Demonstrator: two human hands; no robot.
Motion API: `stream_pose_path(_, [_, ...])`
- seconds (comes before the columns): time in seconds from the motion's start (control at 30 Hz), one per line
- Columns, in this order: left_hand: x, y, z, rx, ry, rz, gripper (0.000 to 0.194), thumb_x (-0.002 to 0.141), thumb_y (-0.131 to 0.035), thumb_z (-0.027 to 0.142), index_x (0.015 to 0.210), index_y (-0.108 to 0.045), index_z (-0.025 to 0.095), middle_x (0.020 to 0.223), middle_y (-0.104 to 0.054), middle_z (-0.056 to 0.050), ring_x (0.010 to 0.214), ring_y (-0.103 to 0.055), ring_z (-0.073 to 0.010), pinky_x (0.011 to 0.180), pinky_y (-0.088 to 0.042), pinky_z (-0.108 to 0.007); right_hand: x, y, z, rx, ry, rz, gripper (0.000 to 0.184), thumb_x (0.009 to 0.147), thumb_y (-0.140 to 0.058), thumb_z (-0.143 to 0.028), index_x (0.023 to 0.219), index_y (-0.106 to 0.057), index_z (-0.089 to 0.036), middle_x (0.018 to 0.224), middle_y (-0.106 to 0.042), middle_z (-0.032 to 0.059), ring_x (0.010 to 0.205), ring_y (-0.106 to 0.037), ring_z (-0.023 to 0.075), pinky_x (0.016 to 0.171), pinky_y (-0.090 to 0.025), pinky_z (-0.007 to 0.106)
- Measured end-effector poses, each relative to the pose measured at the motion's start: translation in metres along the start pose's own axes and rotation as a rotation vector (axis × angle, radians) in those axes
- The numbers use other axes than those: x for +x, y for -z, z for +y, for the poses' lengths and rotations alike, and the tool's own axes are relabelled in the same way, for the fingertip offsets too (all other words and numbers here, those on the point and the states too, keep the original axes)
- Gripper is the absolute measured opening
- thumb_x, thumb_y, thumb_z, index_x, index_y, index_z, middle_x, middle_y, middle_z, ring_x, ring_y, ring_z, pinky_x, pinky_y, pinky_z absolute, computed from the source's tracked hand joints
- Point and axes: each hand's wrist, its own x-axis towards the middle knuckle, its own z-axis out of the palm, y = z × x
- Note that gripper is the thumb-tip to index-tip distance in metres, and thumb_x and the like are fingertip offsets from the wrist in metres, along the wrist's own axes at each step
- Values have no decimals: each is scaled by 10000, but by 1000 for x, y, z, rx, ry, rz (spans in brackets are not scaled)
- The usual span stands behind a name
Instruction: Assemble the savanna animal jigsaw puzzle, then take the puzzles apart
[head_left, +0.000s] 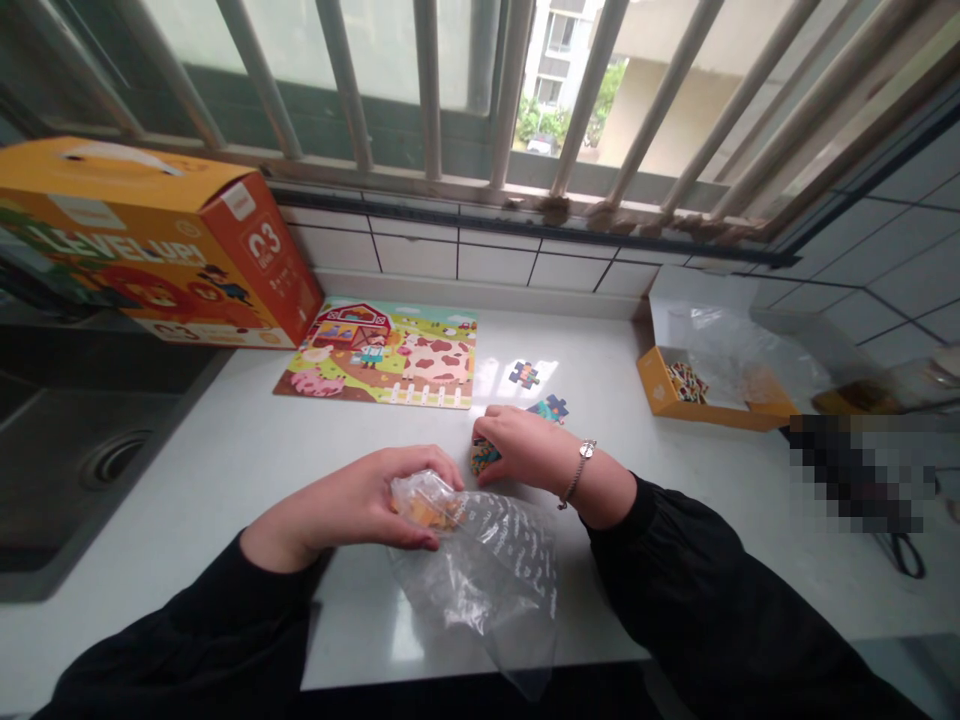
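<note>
My left hand (360, 505) is closed on a clear plastic bag (487, 570) with white print. Orange pieces (427, 508) show through the film near my fingers, and the rest of the bag hangs toward the counter's front edge. Right of it, my right hand (517, 440), with a bracelet (581, 465) at the wrist, curls over a stack of colourful puzzle pieces (484, 457) on the counter. My fingers partly hide that stack. Just beyond the right hand lie a bluish puzzle piece (553, 408), partly covered, and a loose puzzle piece (524, 375).
A farm picture board (375, 355) lies flat behind my hands. An orange "LEVEL UP!" box (150, 250) stands at the left beside the sink (37, 470). At the right an open orange box (712, 405) holds pieces and clear plastic. Window bars (427, 90) rise behind the counter.
</note>
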Motion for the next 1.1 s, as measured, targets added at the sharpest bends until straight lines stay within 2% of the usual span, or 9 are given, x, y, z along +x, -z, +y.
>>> stream_pose_path(0.13, [0,1,-2,11,-6,-5,465,830,-985,458,1172,-754,242,1259,-761,-55,1180,-713,-287,1073,-546,-396,7,8,21,104,-5,27,327,830,-1008,-371,991,-795,-181,1015,-774,80,900,-685,217,791,-477,305])
stream_pose_path(0.3, [0,0,-5,1,-9,-8,466,836,-985,450,1177,-743,244,1267,-747,-56,1190,-708,-281,1094,-537,-402,15,24,69,149,-416,423,277,915,-906,-436,935,-756,-204,891,-771,50,835,-680,224,742,-442,322])
stream_pose_path(0.37, [1,0,-5,6,-10,-7,458,837,-984,448,1170,-744,245,1261,-747,-54,1191,-707,-281,1087,-537,-397,18,23,83,165,-518,476,276,883,-926,-405,987,-766,-206,938,-798,60,881,-715,241,772,-476,331])
stream_pose_path(0.53, [0,1,-3,12,-15,-5,445,834,-990,443,1148,-742,248,1262,-747,-47,1196,-705,-276,1077,-528,-387,24,11,93,99,-597,462,472,841,-967,-385,1228,-779,-190,1171,-822,137,1095,-757,309,930,-552,373])
stream_pose_path(0.67, [0,0,-4,0,-5,-6,436,841,-986,440,1147,-741,251,1266,-741,-46,1199,-699,-275,1082,-525,-392,22,7,97,14,-614,433,473,860,-959,-459,1178,-796,-149,1190,-765,180,1081,-736,321,957,-562,386])
stream_pose_path(0.77, [-1,0,-5,-9,1,-6,444,843,-985,444,1161,-741,252,1268,-735,-47,1195,-695,-275,1083,-527,-395,19,4,101,-1,-611,477,503,839,-968,-489,1154,-784,-142,1242,-692,193,1081,-709,316,984,-564,399])
stream_pose_path(0.87, [-1,0,-6,-14,9,-8,452,843,-985,446,1169,-739,253,1276,-732,-50,1204,-690,-280,1093,-525,-404,19,1,103,15,-597,525,546,792,-992,-485,1149,-740,-158,1222,-685,182,1131,-685,338,998,-549,414])
stream_pose_path(0.97, [0,1,-6,-17,15,-12,455,844,-983,448,1174,-737,254,1280,-731,-51,1206,-688,-282,1099,-525,-408,19,2,100,103,-605,532,613,772,-999,-425,1230,-669,-185,1115,-737,120,1034,-702,306,897,-535,381])
stream_pose_path(1.1, [0,0,-5,-14,29,-13,470,848,-978,458,1195,-736,253,1270,-732,-51,1192,-694,-281,1090,-530,-397,9,21,102,197,-608,493,586,811,-970,-357,1281,-654,-204,1057,-781,76,967,-724,263,820,-517,336])
